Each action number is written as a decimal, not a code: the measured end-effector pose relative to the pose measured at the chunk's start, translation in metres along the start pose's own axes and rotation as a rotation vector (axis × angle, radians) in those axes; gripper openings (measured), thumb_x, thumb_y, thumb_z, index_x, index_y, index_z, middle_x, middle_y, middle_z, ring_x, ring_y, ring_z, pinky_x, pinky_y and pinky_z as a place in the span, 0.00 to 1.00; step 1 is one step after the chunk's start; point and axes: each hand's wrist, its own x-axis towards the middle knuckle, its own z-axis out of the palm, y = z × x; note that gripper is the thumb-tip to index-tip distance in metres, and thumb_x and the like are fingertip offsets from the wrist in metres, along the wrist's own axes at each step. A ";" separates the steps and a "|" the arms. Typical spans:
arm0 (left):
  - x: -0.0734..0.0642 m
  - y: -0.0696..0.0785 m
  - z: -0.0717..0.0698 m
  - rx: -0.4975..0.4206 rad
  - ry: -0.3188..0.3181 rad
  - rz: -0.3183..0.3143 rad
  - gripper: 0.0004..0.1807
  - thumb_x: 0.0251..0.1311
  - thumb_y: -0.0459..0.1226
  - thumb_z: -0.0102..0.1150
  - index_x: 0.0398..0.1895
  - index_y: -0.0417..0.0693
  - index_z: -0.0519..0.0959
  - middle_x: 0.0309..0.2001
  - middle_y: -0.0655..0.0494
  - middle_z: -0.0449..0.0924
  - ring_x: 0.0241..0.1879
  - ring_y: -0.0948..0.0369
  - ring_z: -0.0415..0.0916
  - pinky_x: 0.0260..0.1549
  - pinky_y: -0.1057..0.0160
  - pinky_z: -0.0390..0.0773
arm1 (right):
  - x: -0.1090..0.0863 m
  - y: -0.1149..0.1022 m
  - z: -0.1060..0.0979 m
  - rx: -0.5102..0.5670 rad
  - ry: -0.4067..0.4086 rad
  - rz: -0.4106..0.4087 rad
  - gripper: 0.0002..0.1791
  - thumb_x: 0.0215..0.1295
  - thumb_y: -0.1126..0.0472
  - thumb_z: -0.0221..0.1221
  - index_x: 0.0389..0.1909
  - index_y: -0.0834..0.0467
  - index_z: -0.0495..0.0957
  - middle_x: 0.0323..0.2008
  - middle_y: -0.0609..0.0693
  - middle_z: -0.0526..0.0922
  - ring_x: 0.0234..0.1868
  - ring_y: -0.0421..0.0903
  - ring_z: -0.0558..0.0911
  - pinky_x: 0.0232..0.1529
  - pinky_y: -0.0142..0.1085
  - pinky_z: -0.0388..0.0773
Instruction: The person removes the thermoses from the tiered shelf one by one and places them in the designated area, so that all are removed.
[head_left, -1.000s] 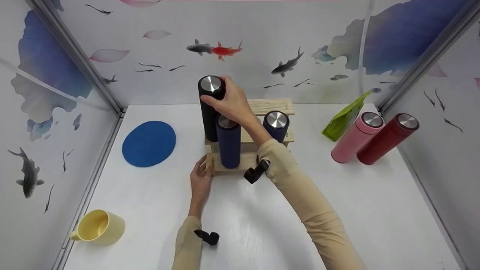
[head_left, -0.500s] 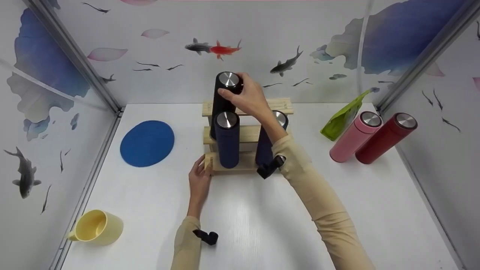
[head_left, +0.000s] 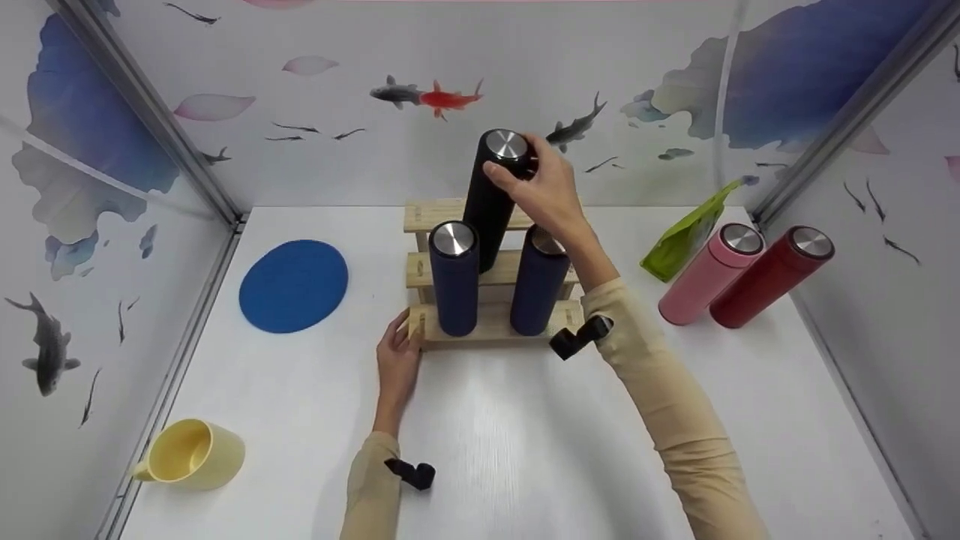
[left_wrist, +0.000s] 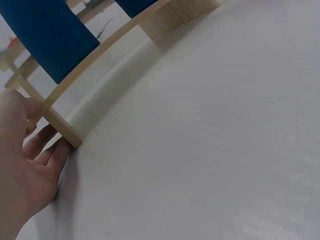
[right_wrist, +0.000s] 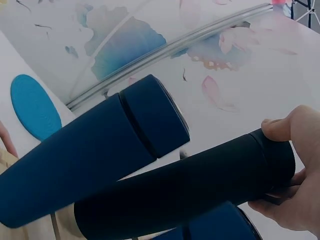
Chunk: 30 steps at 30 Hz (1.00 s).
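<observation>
My right hand point(head_left: 551, 187) grips a black thermos bottle point(head_left: 487, 210) round its upper end, thumb on the near side. The bottle tilts slightly, its base at the middle step of a three-step wooden rack point(head_left: 499, 322); whether it touches the step I cannot tell. Two dark blue thermos bottles, a left one point(head_left: 456, 292) and a right one point(head_left: 538, 292), stand on the lowest step in front of it. At that step's left end my left hand point(head_left: 397, 360) holds the rack; the left wrist view shows the thumb above the slat and fingers below.
A blue round mat point(head_left: 294, 286) lies left of the rack, and a yellow mug point(head_left: 196, 454) stands at the front left. To the right are a green pouch point(head_left: 686, 236), a pink thermos bottle point(head_left: 709, 277) and a red one point(head_left: 769, 281). Patterned walls enclose the white table point(head_left: 480, 450).
My right hand has carried the black thermos bottle rightward along the rack, from behind the left blue bottle to between the two blue ones. My left hand has stayed at the rack's end.
</observation>
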 end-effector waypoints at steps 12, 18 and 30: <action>0.000 -0.001 0.000 -0.003 -0.004 -0.003 0.26 0.72 0.35 0.58 0.72 0.50 0.70 0.65 0.42 0.77 0.62 0.51 0.78 0.46 0.68 0.81 | -0.009 0.019 -0.032 0.022 0.120 -0.063 0.36 0.65 0.52 0.67 0.70 0.63 0.68 0.61 0.60 0.78 0.62 0.50 0.79 0.63 0.41 0.77; -0.001 0.003 -0.001 -0.001 -0.004 -0.004 0.27 0.72 0.34 0.57 0.73 0.49 0.69 0.67 0.41 0.75 0.63 0.51 0.77 0.45 0.67 0.81 | -0.013 0.022 -0.045 0.058 0.193 -0.063 0.34 0.65 0.55 0.67 0.68 0.64 0.69 0.60 0.59 0.79 0.59 0.50 0.80 0.60 0.40 0.77; 0.000 -0.001 -0.001 0.007 -0.022 0.006 0.28 0.73 0.34 0.56 0.74 0.45 0.67 0.69 0.39 0.72 0.67 0.47 0.74 0.54 0.58 0.82 | -0.017 0.042 -0.071 0.090 0.305 -0.030 0.35 0.63 0.52 0.68 0.68 0.62 0.70 0.61 0.59 0.78 0.60 0.49 0.79 0.63 0.37 0.75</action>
